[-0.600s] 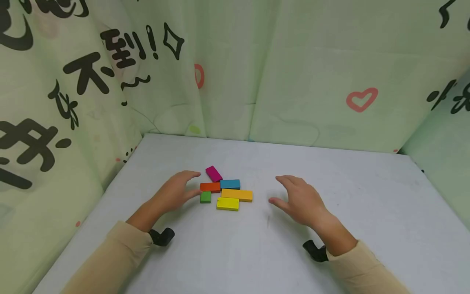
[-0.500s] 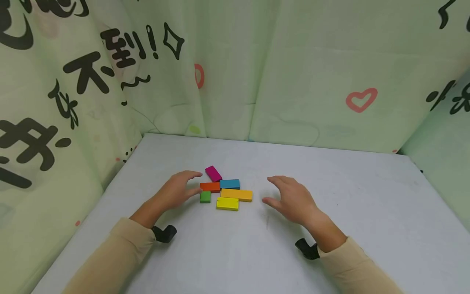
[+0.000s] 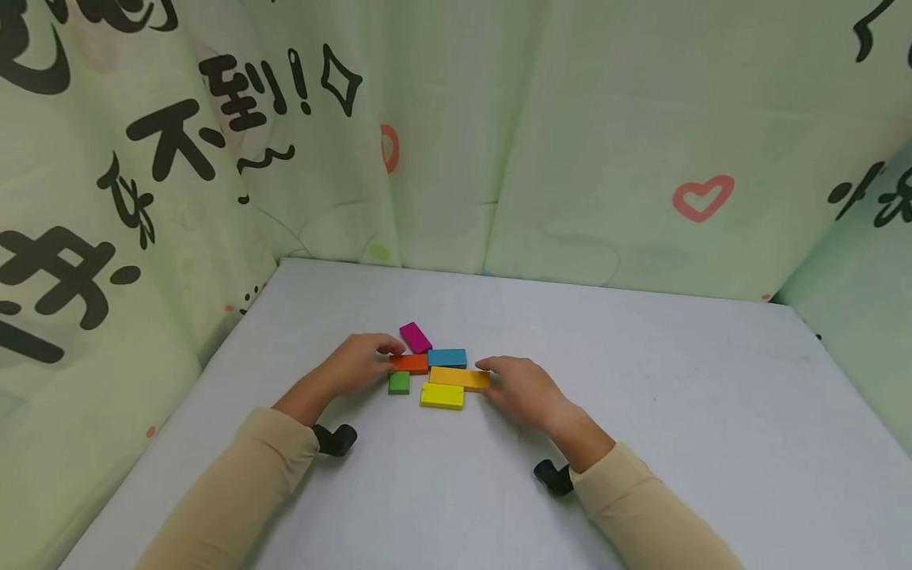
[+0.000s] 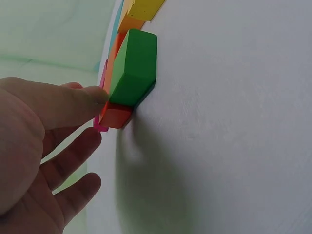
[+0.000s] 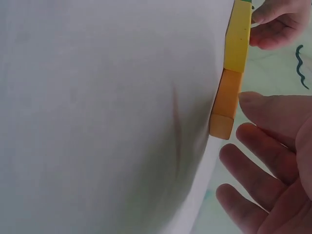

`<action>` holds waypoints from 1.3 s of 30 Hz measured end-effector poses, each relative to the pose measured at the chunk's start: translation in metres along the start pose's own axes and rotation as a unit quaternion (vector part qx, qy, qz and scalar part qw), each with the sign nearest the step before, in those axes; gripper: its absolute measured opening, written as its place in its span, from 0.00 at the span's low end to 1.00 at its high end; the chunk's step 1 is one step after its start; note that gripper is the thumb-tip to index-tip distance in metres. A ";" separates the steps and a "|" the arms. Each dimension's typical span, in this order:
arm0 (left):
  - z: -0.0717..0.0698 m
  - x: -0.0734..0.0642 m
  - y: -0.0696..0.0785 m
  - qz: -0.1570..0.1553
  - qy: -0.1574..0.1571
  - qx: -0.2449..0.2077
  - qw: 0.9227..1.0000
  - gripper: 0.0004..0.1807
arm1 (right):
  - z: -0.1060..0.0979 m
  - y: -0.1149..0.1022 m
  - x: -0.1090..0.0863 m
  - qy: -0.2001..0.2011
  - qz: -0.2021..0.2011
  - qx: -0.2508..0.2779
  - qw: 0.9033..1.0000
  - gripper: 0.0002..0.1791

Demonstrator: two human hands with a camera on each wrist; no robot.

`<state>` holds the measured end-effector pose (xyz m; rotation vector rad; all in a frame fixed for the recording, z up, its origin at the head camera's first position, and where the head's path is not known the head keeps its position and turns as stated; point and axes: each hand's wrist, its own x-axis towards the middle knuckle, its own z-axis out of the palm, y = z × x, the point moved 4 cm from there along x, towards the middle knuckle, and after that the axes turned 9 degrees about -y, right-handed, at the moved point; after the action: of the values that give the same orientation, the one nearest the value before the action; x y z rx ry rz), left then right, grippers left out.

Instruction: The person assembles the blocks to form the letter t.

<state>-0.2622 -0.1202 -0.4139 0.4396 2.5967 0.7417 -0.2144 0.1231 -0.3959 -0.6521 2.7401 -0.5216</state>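
Several coloured wooden blocks lie flat in a cluster on the white table. My left hand (image 3: 359, 363) is at the left end of the red block (image 3: 409, 363), its index fingertip by the far side and its thumb (image 4: 92, 97) right at the block in the left wrist view. Just in front of the red block is the short green block (image 4: 139, 68). My right hand (image 3: 523, 389) has its thumb and index finger spread around the right end of the orange block (image 3: 459, 378); its other fingers (image 5: 248, 168) are loosely extended. The yellow block (image 3: 442, 396) lies against the orange one.
Behind the red block are a blue block (image 3: 447, 358) and a slanted magenta block (image 3: 416, 337). A pale green printed curtain (image 3: 570, 158) hangs along the back and sides of the table (image 3: 677, 412). Black devices are strapped to both wrists.
My right hand has moved left, from well beside the cluster to the orange block's end. My left hand has shifted slightly right onto the red block's end. The blocks keep their arrangement.
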 end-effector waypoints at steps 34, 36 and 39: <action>-0.001 0.000 -0.003 -0.040 -0.009 0.003 0.999 0.19 | -0.006 0.020 -0.012 -0.019 0.037 -0.005 0.999 0.17; -0.001 0.000 -0.002 -0.042 -0.010 0.002 0.999 0.19 | -0.006 0.022 -0.014 -0.017 0.037 0.000 0.999 0.17; 0.000 0.002 -0.001 -0.037 -0.017 0.003 0.999 0.19 | -0.006 0.025 -0.017 -0.015 0.044 0.004 0.999 0.18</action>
<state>-0.2639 -0.1205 -0.4153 0.3518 2.5698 0.6943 -0.2111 0.1538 -0.3978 -0.5293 2.7215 -0.4988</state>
